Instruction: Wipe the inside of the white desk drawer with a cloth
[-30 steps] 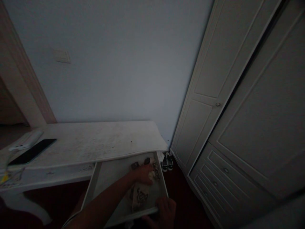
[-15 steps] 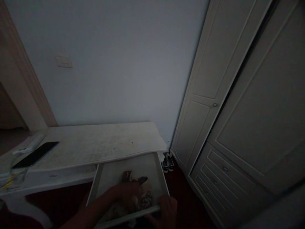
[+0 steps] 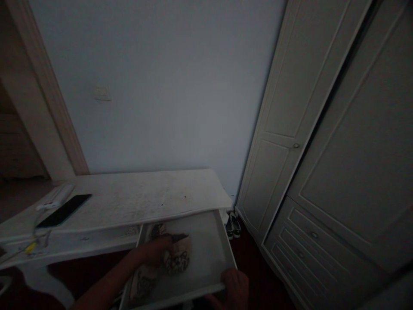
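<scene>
My left hand (image 3: 161, 249) reaches into the pulled-out white drawer (image 3: 209, 254), its fingers closed on a beige cloth with a dark pattern (image 3: 177, 261). The cloth lies bunched in the left half of the drawer, partly hidden by the hand. More patterned fabric (image 3: 145, 282) is by the drawer's left wall, below my forearm. My right hand (image 3: 235, 286) grips the drawer's front right corner, fingers over the rim and thumb below. The picture is dim, so the cloth's exact kind cannot be made out.
Above the drawer is a worn white desk (image 3: 145, 196) with a dark tablet-like slab (image 3: 64, 211) and a white device (image 3: 56, 196) on its left. A yellow-and-white cable (image 3: 30, 246) hangs at its front. Shoes (image 3: 232, 226) stand beside a tall wardrobe (image 3: 280, 172).
My left hand has shifted left inside the drawer along with the patterned cloth, baring the drawer's right half. My right hand keeps its hold on the corner. The view has turned slightly left.
</scene>
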The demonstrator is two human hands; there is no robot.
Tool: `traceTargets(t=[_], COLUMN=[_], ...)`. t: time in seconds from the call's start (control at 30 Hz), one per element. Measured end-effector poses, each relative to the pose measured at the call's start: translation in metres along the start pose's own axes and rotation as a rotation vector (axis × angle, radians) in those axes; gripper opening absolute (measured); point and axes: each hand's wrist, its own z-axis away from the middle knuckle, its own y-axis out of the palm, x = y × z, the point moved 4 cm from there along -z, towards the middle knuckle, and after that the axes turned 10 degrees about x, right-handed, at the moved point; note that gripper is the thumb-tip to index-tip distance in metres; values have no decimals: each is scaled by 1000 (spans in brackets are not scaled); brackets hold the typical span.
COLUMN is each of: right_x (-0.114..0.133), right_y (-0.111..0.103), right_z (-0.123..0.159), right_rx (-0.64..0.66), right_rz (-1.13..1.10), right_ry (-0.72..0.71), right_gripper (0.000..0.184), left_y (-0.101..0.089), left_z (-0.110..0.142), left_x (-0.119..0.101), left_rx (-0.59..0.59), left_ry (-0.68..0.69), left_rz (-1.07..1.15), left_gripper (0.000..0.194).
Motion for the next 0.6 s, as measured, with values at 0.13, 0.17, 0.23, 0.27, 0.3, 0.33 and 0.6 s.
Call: traceTargets(t=[0.13,0.17,0.23,0.27,0.3,0.33,0.6], right_x=[-3,-4,-5,-5,-5,-5,-4], right_y=[5,6,7,7,7,7,5], right_z=[4,5,7,7,7,7,7], right_rx=[-13,-14,-23,-30,-39,-45,-31], right_rz=[15,22,37,45,53,61,63], right_ry=[-6,-1,1,-5,-13,-18,-28], right_gripper=[61,61,61,61,62,63,60], left_y=[-15,-17,-21,-21,-22,-22,-20], left_z=[4,4,5,5,4,2,-13], left_x=[16,18,20,20,19,18,22], left_rx=[-174,-213,-273,-291,-304,-310,-303], left_ry=[-214,-290,-465,-545,-607,-647,-641], left_rz=[-29,-48,-99,-123,-142,-151,-140], left_gripper=[78,81,86,87,86,85,83])
